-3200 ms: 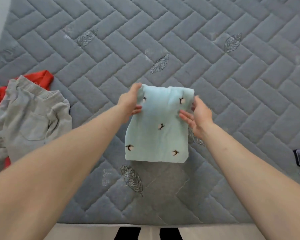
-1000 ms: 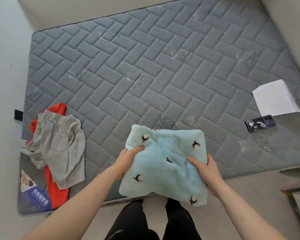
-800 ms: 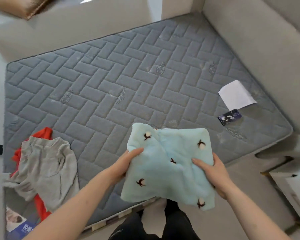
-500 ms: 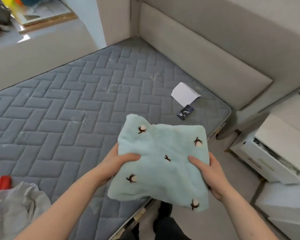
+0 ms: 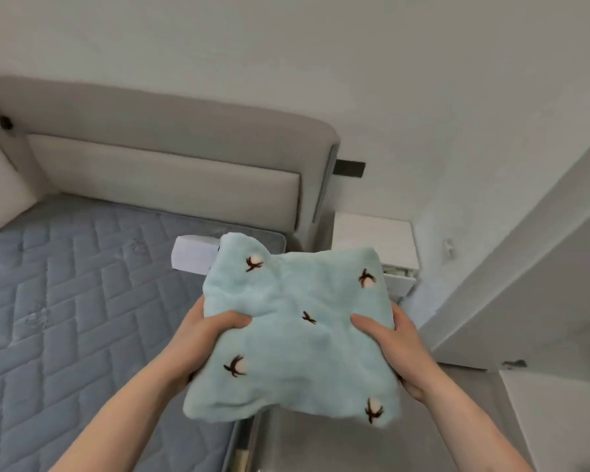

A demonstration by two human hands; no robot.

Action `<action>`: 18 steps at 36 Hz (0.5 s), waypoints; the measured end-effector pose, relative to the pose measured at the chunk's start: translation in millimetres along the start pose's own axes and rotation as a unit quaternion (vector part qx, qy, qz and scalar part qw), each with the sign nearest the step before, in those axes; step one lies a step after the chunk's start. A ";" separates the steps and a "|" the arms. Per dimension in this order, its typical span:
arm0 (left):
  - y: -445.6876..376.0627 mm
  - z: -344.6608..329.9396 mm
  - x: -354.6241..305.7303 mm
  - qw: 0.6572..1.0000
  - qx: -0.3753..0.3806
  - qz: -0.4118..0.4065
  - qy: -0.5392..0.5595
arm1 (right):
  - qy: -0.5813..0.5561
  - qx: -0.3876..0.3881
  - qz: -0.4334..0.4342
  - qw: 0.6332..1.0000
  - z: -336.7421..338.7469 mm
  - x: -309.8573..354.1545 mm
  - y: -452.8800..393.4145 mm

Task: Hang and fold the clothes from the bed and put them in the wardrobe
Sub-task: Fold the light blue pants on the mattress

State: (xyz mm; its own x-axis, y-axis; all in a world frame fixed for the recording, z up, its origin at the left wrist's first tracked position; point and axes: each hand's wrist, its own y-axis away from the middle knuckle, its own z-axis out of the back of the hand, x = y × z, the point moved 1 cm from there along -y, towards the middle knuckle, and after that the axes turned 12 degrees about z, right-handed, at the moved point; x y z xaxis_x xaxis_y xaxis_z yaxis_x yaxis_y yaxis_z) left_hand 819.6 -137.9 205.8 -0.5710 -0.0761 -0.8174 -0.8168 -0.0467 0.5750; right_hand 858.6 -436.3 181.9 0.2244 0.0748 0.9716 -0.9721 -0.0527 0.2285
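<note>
Grey quilted mattress [image 5: 82,318] now fills only the left edge of the view, where a second ago it spread under the whole scene with the pile of grey and red clothes on its left side; that pile has gone out of sight, and the person has turned away from the bed towards the headboard [image 5: 171,165] and the white nightstand [image 5: 375,240]. The left hand [image 5: 205,338] grips the folded blue garment [image 5: 297,335] at its left edge, thumb pressed on top and fingers curled underneath. The garment, pale fleece with small embroidered cotton sprigs, is held flat in the air between both hands, above the mattress corner and the floor, touching neither. A white sheet of paper [image 5: 193,253] on the mattress peeks out behind its upper left corner. The right hand [image 5: 392,345] holds the right edge the same way, thumb on top. Folding looks finished, and this is probably the carry to the wardrobe, which I cannot pick out for certain; the white panel [image 5: 525,267] at the right may belong to it.
</note>
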 end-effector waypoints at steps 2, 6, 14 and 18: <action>-13.5 -44.0 -21.5 1.000 0.023 -0.010 -0.016 | -0.006 -0.031 0.010 0.999 42.9 9.8 -5.6; -35.2 -124.6 -59.2 0.996 0.071 -0.024 -0.048 | -0.017 -0.090 0.031 0.995 123.0 30.8 -14.0; -68.4 -262.0 -120.2 0.988 0.119 -0.067 -0.068 | -0.028 -0.189 0.078 0.979 249.2 68.4 -26.5; -84.2 -324.1 -156.0 0.978 0.163 -0.086 -0.100 | -0.043 -0.233 0.097 0.967 300.0 85.9 -27.9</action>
State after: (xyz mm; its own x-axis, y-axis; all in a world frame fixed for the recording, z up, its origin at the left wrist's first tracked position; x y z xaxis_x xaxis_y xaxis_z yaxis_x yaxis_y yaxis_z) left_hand 1004.0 -445.0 296.4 -0.4005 0.1020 -0.9106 -0.8664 0.2814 0.4126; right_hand 925.5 -727.2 277.2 0.0210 0.0237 0.9995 -0.9172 0.3983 0.0098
